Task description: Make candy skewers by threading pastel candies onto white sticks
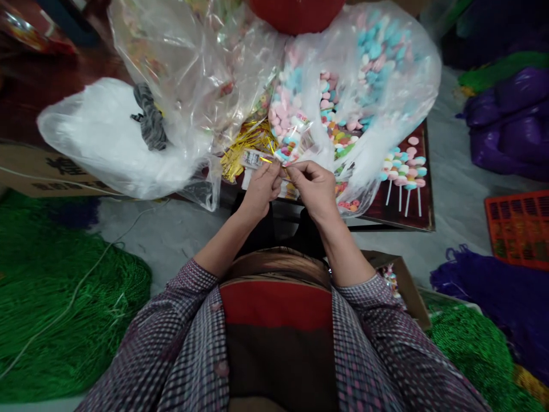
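My left hand (262, 187) and my right hand (316, 187) meet at the table's front edge, both closed in a pinch. Between the fingertips runs a thin gold twist tie (266, 160), one end poking out past my left fingers. Just beyond them lies a small clear bag of colourful candy (295, 140), its gathered neck close to my fingertips. Whether the tie circles that neck is hidden by my fingers. Left of it are a pile of gold twist ties (240, 150) and a small printed packet (252, 158).
Large clear bags of marshmallows (381, 51) and of wrapped sweets (189, 63) crowd the table. Marshmallow sticks (405, 169) lie at the right corner. A white bag (107, 137) sits left. Green netting (64, 297), an orange crate (521, 229) and an open carton (412, 292) surround me.
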Demonstrator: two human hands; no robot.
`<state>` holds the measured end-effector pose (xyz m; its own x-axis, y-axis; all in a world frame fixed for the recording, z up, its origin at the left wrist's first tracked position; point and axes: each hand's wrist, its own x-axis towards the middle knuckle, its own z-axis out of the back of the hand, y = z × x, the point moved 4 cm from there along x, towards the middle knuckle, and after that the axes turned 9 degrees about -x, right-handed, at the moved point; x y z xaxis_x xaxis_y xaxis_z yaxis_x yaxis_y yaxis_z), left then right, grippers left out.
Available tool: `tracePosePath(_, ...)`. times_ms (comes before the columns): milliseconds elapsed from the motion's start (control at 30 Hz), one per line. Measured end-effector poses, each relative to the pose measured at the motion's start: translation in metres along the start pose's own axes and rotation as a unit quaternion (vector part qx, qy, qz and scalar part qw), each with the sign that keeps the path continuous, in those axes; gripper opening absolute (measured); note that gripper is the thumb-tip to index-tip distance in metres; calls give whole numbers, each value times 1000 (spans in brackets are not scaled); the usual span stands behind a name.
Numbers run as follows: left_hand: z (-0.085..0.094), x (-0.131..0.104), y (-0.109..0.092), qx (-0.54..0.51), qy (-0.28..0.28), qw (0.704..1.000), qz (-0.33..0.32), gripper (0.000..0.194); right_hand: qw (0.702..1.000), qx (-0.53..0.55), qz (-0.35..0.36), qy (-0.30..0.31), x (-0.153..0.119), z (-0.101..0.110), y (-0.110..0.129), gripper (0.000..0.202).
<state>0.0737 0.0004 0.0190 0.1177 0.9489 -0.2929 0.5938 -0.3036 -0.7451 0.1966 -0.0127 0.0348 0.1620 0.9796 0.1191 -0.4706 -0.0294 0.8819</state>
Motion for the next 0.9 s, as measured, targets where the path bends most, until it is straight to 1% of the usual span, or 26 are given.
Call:
tracePosePath(100,-5,-6,3,-6,30,998,54,42,999,12,-31,14,-2,-1,-5,24)
tracePosePath(233,-8,-15,3,-14,70,988,133,47,998,39,-32,40,-4,-2,-11,34)
tracePosePath(300,-8,-20,3,-20,92,978,184,49,994,74,-30,74,-2,-2,-15,38)
tracePosePath(433,-6,-28,6,-42,138,946,289,55,982,109,-19,156,1,3,-22,43)
tracePosePath(533,-6,-31,8,-50,155,932,325,56,965,124,-15,229,1,4,-26,51)
tracePosePath(567,-6,-30,9,-52,151,931,329,56,962,126,-20,239,1,3,-28,50)
tracePosePath(600,-6,-30,10,-56,145,931,331,56,963,126,-25,237,1,3,-30,47)
tracePosePath(667,-7,-28,12,-72,131,935,323,55,973,120,-28,197,2,0,-34,42)
tracePosePath(733,-8,-26,12,-89,116,941,305,53,986,109,-14,125,4,-2,-36,36)
tracePosePath(833,-11,-24,9,-91,92,958,256,45,997,69,30,21,5,-4,-33,29)
tracePosePath(900,-11,-21,6,-70,75,972,213,41,997,31,68,-25,6,-5,-30,26)
